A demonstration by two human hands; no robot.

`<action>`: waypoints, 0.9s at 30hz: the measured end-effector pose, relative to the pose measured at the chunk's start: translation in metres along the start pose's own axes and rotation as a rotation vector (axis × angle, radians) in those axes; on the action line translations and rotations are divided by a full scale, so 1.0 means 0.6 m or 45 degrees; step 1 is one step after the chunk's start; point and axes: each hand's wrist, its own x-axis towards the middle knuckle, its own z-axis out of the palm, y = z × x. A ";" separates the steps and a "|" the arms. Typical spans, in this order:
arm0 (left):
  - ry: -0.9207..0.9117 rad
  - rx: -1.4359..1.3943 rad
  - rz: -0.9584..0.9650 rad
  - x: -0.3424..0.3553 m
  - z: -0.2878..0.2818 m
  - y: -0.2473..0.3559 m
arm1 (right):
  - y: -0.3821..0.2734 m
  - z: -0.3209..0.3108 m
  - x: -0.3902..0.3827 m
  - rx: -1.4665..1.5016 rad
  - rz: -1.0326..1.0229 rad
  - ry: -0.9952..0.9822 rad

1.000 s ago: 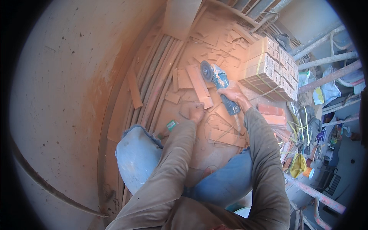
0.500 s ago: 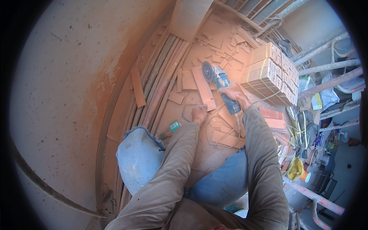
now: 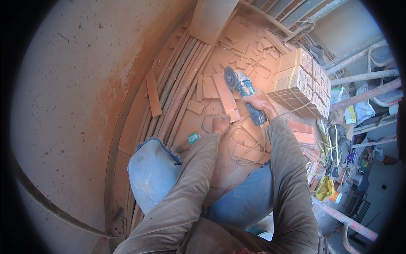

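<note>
A blue angle grinder (image 3: 246, 88) is gripped by my right hand (image 3: 259, 102), its dark round disc (image 3: 230, 78) pointing away from me. The disc is over or beside the far part of a long, narrow orange-red clay tile (image 3: 224, 94); whether it touches cannot be made out. Fingers curled, my left hand (image 3: 220, 125) holds the near end of that tile. Under the tile's far part lies a broader flat piece (image 3: 209, 87). A small green-and-white box (image 3: 193, 138) sits on the dusty floor, left of my left wrist.
Strapped stacks of tiles (image 3: 292, 84) stand at the right. Long poles (image 3: 177, 84) run along the left wall. Broken tile pieces (image 3: 249, 152) and a loose cord lie between my knees and the grinder. Metal scaffold tubes (image 3: 363, 76), bags and clutter fill the right side.
Both hands keep their grips on the grinder and the tile. The grinder has barely moved; the whole view has shifted slightly.
</note>
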 end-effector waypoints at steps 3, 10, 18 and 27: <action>0.014 0.014 -0.007 0.003 -0.002 -0.002 | -0.003 -0.001 0.002 -0.012 0.004 -0.017; 0.016 -0.042 -0.052 -0.002 0.000 0.008 | 0.016 0.002 0.012 -0.001 -0.022 -0.017; 0.032 0.008 -0.018 0.007 -0.002 0.002 | 0.013 0.004 0.012 0.005 -0.014 -0.043; 0.006 -0.003 -0.041 0.003 0.001 0.007 | 0.018 0.002 0.010 -0.013 -0.008 -0.021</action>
